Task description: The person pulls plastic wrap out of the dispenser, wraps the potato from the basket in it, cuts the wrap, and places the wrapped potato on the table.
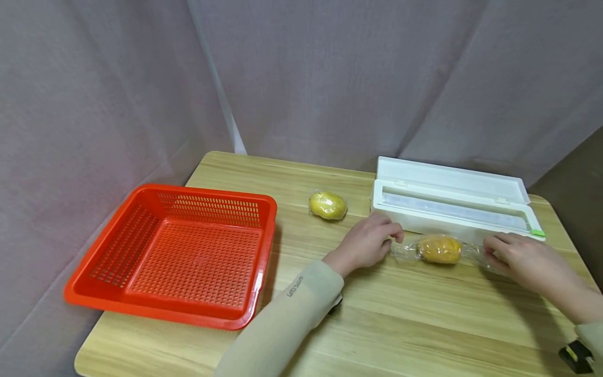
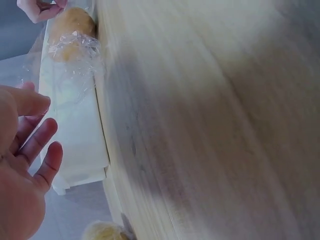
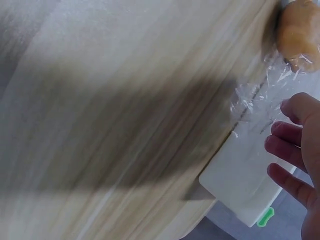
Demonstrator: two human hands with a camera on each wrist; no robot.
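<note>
An orange-yellow fruit is wrapped in clear cling film close over the table, its film gathered at both sides. At the left end of the film, my left hand pinches it between thumb and fingers. My right hand pinches the other end, its remaining fingers loosely bent. In the left wrist view, the left hand has its thumb near the crinkled film. The right wrist view has the right hand beside loose film and the fruit above.
Behind the hands stands a white cling film dispenser, lid raised, with a green cutter at its right end. A yellow fruit wrapped in film lies left of it. The red plastic basket sits at the left of the wooden table.
</note>
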